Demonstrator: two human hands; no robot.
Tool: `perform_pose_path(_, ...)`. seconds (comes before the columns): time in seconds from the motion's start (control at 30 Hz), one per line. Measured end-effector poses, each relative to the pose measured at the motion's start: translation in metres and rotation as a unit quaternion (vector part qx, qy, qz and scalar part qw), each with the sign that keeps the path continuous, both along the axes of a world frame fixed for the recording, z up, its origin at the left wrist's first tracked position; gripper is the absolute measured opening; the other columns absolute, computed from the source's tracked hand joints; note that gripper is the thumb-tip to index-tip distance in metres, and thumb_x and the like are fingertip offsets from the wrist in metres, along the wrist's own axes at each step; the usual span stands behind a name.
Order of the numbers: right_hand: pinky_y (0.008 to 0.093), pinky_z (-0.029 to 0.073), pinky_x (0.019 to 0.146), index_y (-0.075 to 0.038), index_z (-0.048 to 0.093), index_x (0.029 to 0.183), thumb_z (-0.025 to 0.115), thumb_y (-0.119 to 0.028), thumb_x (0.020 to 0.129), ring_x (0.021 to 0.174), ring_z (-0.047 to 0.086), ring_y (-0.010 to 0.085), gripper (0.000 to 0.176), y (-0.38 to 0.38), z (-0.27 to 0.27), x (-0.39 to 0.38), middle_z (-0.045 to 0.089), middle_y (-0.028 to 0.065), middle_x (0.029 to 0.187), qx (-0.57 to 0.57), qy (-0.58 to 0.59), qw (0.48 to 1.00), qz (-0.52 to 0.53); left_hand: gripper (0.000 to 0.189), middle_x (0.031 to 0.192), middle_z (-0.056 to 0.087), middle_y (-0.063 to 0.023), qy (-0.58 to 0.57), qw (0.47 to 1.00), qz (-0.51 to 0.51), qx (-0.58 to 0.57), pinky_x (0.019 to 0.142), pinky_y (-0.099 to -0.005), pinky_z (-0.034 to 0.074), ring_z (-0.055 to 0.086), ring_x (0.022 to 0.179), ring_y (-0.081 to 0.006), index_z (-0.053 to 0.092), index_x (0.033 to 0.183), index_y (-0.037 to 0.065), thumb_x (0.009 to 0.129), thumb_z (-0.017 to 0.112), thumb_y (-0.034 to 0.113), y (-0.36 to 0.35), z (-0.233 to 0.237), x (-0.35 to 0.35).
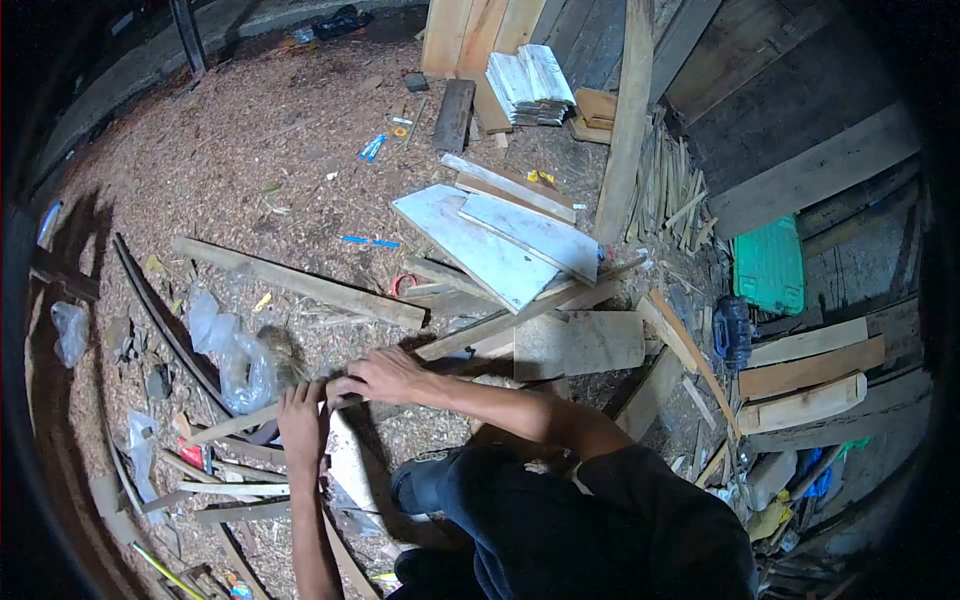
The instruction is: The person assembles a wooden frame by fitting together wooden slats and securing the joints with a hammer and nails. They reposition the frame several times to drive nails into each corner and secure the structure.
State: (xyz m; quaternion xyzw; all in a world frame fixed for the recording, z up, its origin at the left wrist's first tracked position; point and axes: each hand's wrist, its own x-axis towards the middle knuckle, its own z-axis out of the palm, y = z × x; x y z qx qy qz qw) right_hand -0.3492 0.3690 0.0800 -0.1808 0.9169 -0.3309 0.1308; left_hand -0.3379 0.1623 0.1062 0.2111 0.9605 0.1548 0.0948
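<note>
Sawdust floor [250,170] open beyond planks [300,285]; left grip [300,420], right grip [385,375] tight around wood strip [235,424].

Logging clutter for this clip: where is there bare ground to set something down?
Widest bare patch: the sawdust above the long plank, left of the white boards. A smaller one lies between that plank and the right hand. Crowded around the left hand, which grips a strip among plastic bags and loose slats, and at right by the green case.
</note>
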Motion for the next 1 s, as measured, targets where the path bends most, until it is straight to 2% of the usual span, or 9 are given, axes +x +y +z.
perform_pose_path(0.03,0.0507,0.052,0.070,-0.005,0.070,0.100,0.057,-0.061,0.086,0.075,0.066,0.0378,0.059,0.002,-0.007,0.001,0.064,0.0214,0.076,0.024,-0.009,1.000,0.000,0.039,0.102,0.061,-0.0115,0.072,0.997,-0.016,0.037,0.089,-0.0435,0.040,0.054,0.097,-0.0320,0.061,0.114,0.007,0.086,0.064,0.034,-0.003,-0.013,0.005)
perform_pose_path(0.13,0.0497,0.049,0.078,-0.008,0.064,0.106,0.061,-0.066,0.079,0.094,0.065,0.0327,0.064,0.020,-0.012,0.011,0.066,0.0157,0.097,0.020,0.137,0.990,-0.002,0.039,0.100,0.061,-0.0120,0.078,0.996,0.010,0.043,0.087,-0.0428,0.039,0.053,0.096,-0.0320,0.061,0.112,0.006,0.086,0.065,0.033,-0.005,-0.025,0.023)
perform_pose_path(0.17,0.0497,0.046,0.085,-0.010,0.060,0.115,0.065,-0.069,0.073,0.104,0.061,0.0322,0.072,0.033,-0.004,0.006,0.065,0.0123,0.105,0.038,-0.024,0.999,0.031,0.038,0.098,0.060,-0.0120,0.077,0.995,0.016,0.060,0.086,-0.0430,0.038,0.052,0.094,-0.0319,0.061,0.111,0.006,0.085,0.066,0.033,-0.004,-0.026,0.027)
perform_pose_path(0.47,0.0510,0.049,0.060,-0.002,0.070,0.071,0.053,-0.080,0.075,0.067,0.065,0.0414,0.081,0.097,0.005,0.024,0.065,0.0207,0.065,0.143,-0.076,0.985,-0.055,0.038,0.098,0.057,-0.0136,0.120,0.991,0.030,0.051,0.090,-0.0445,0.037,0.051,0.096,-0.0340,0.060,0.105,0.004,0.083,0.069,0.034,-0.005,-0.030,0.026)
perform_pose_path(0.57,0.0509,0.049,0.060,0.001,0.069,0.070,0.053,-0.079,0.076,0.063,0.064,0.0422,0.083,0.081,0.008,0.021,0.061,0.0221,0.059,0.087,-0.086,0.991,-0.054,0.043,0.097,0.057,-0.0143,0.129,0.991,0.023,0.034,0.089,-0.0449,0.038,0.051,0.096,-0.0345,0.060,0.104,0.003,0.081,0.070,0.037,-0.019,-0.014,0.018)
perform_pose_path(0.67,0.0517,0.052,0.069,0.005,0.070,0.074,0.054,-0.081,0.073,0.072,0.067,0.0430,0.087,0.040,0.044,0.013,0.065,0.0245,0.068,0.108,-0.137,0.983,-0.058,0.050,0.091,0.058,-0.0154,0.079,0.995,0.025,0.056,0.083,-0.0451,0.040,0.051,0.090,-0.0358,0.059,0.100,0.001,0.079,0.070,0.045,-0.037,0.018,0.010)
perform_pose_path(0.8,0.0520,0.052,0.070,0.005,0.069,0.071,0.052,-0.084,0.070,0.073,0.067,0.0425,0.092,-0.009,0.047,-0.011,0.066,0.0248,0.072,0.109,-0.030,0.993,-0.012,0.048,0.086,0.057,-0.0158,0.059,0.994,0.060,0.071,0.076,-0.0441,0.039,0.051,0.083,-0.0354,0.058,0.096,0.001,0.082,0.067,0.046,-0.088,-0.001,0.007)
perform_pose_path(0.87,0.0513,0.052,0.070,0.003,0.070,0.082,0.058,-0.082,0.066,0.076,0.066,0.0418,0.087,-0.023,0.051,-0.024,0.066,0.0224,0.076,0.114,-0.021,0.991,0.062,0.048,0.083,0.056,-0.0152,0.082,0.989,0.101,0.066,0.075,-0.0440,0.039,0.051,0.080,-0.0351,0.057,0.094,0.002,0.082,0.067,0.047,-0.112,0.001,0.014)
perform_pose_path(1.0,0.0474,0.052,0.072,-0.008,0.062,0.109,0.078,-0.036,0.072,0.084,0.066,0.0362,0.049,-0.037,0.042,-0.033,0.064,0.0125,0.088,-0.031,0.240,0.961,0.131,0.049,0.078,0.056,-0.0150,0.109,0.980,0.168,0.004,0.073,-0.0441,0.041,0.053,0.078,-0.0351,0.057,0.092,0.002,0.084,0.065,0.049,-0.172,0.016,0.038)
